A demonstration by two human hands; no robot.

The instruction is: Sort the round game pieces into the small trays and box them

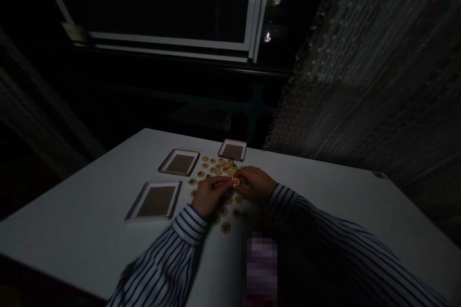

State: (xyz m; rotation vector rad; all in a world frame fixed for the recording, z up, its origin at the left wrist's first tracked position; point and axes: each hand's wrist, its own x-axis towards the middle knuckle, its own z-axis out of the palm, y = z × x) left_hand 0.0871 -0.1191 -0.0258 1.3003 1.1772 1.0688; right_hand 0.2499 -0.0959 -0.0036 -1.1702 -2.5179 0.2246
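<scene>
Between the fingertips of both hands is a round xiangqi piece (235,182) with a red character, its face towards me. My left hand (210,195) pinches it from the left with thumb and fingers. From the right, my right hand (256,183) has its curled fingers on the same piece. Under and around the hands, several more xiangqi pieces (225,227) lie scattered on the white table (97,201), some with dark characters and some with red. My hands hide part of this spread.
Three shallow open trays surround the pieces' left and far sides: a silvery one (129,216) nearest me, a brown-rimmed one (162,170) behind it, and a smaller one (220,155) at the far edge. A bead curtain (345,81) hangs at the right. The room is dim.
</scene>
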